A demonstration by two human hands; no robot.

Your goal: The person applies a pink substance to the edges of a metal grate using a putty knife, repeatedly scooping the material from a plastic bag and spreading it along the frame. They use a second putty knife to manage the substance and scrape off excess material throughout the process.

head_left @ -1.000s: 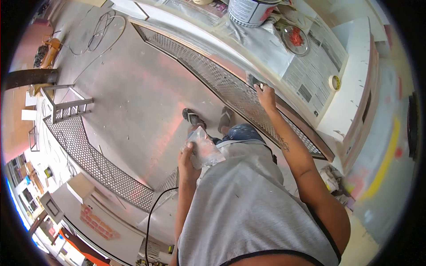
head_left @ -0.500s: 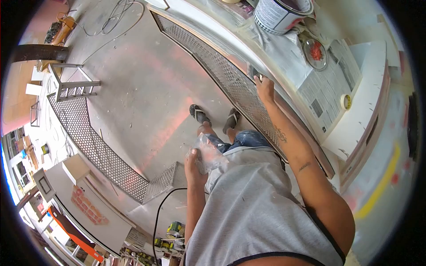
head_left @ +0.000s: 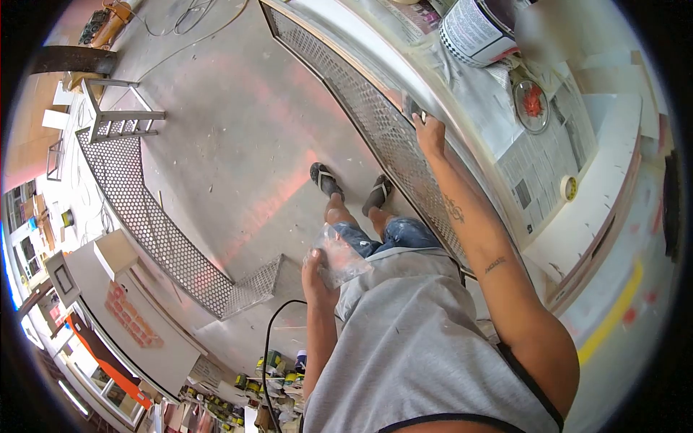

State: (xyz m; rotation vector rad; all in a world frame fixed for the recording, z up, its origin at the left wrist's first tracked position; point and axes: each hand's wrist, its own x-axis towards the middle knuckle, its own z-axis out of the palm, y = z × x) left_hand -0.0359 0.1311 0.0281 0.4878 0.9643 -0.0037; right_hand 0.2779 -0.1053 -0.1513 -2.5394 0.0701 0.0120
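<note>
A crumpled clear plastic bag [head_left: 343,260] is held in my left hand [head_left: 317,273], in front of my waist. My right hand [head_left: 430,136] reaches forward, its fingers closed around a small dark tool [head_left: 413,107] at the edge of a long white curved panel [head_left: 451,119]. What part of the tool lies inside the fingers is hidden. Beside and below that hand runs a dark-framed perforated metal panel [head_left: 354,90].
Right of the panel are a paint bucket [head_left: 478,32], a clear lid with red paint [head_left: 532,106], newspaper [head_left: 530,177] and a tape roll [head_left: 569,188]. A metal stool [head_left: 126,115], another perforated panel [head_left: 170,242] and a black cable [head_left: 267,346] are left.
The view has shifted slightly, so the bucket and lid sit lower and further right. My right hand stays closed at the panel edge, and my left still holds the plastic bag.
</note>
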